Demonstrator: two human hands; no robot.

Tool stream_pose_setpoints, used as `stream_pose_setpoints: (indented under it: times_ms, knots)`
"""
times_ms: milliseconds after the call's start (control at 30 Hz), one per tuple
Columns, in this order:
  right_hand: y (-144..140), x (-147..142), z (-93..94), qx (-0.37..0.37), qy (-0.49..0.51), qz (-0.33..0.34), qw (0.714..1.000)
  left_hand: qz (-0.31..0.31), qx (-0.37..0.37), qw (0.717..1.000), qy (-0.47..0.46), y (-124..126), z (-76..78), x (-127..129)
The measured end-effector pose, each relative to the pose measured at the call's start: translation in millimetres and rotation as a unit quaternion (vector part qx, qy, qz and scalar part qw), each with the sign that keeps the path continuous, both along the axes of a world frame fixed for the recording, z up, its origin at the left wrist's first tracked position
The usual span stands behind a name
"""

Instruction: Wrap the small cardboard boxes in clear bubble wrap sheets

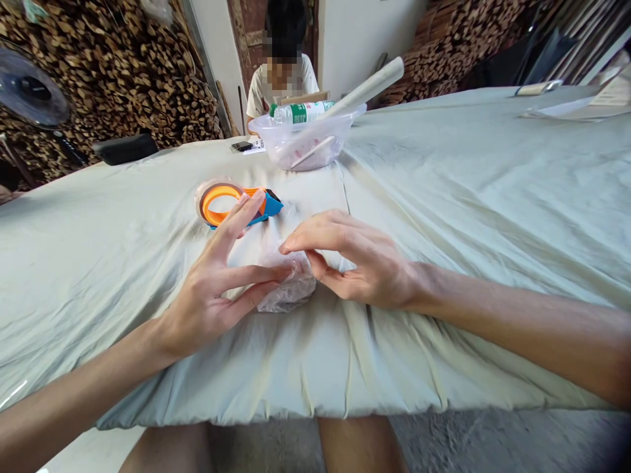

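Observation:
A small bundle in clear, crinkled plastic wrap [288,295] lies on the cloth near the table's front; its contents are hard to make out. My left hand [211,289] holds it from the left, two lower fingers pressed on the plastic, while the other fingers stretch up over the tape dispenser. My right hand [362,263] hovers at the bundle's right side, fingers bent, thumb apart from them, nothing visible between. Just beyond my left fingertips sits an orange and blue tape dispenser [274,206] with a roll of tape on it.
Farther back stands a translucent plastic basin [305,148] with a green-labelled bottle [300,112] and a long white roll [367,87]. A dark case [125,149] and a phone [241,146] lie leftward. Another person [283,72] sits opposite. A fan [34,89] stands at left.

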State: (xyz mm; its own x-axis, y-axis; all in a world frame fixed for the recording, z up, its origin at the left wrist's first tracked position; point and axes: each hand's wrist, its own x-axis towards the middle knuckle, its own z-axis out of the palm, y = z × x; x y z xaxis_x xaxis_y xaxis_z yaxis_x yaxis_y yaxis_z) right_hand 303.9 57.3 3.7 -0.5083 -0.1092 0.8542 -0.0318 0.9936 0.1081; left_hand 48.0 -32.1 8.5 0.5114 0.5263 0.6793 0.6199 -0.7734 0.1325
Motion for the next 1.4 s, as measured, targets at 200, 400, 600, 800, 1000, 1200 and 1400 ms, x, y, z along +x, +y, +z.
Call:
stream_pose_setpoints:
  times_ms: [200, 400, 600, 800, 1000, 1200, 1400]
  knots:
    - [5, 1, 0.8, 0.024, -0.025, 0.004, 0.999, -0.017, -0.033, 0.999, -0.006, 0, 0.3, -1]
    - [0, -1, 2.0, 0.011, 0.009, -0.012, 1.0, -0.045, -0.035, 0.998, -0.035, 0, -2.2, 3]
    - [-14, -4, 7.7, -0.199, 0.149, -0.026, 0.968, -0.027, -0.013, 0.999, 0.022, -1, 1.2, 4]
    - [-11, -9, 12.3, -0.263, 0.188, -0.063, 0.944, -0.04, 0.046, 0.996, 0.057, 2, 5.0, 7]
    - [-5, -12, 11.3, -0.35, 0.135, -0.045, 0.926, -0.042, -0.102, 0.989, -0.097, 3, 6.5, 15]
    - [-4, -12, 16.1, -0.403, 0.149, -0.052, 0.902, -0.029, -0.162, 0.964, -0.207, 7, 3.1, 14]
    - [4, -12, 22.5, -0.642, 0.23, -0.116, 0.722, -0.039, -0.143, 0.969, -0.197, 10, 3.9, 19]
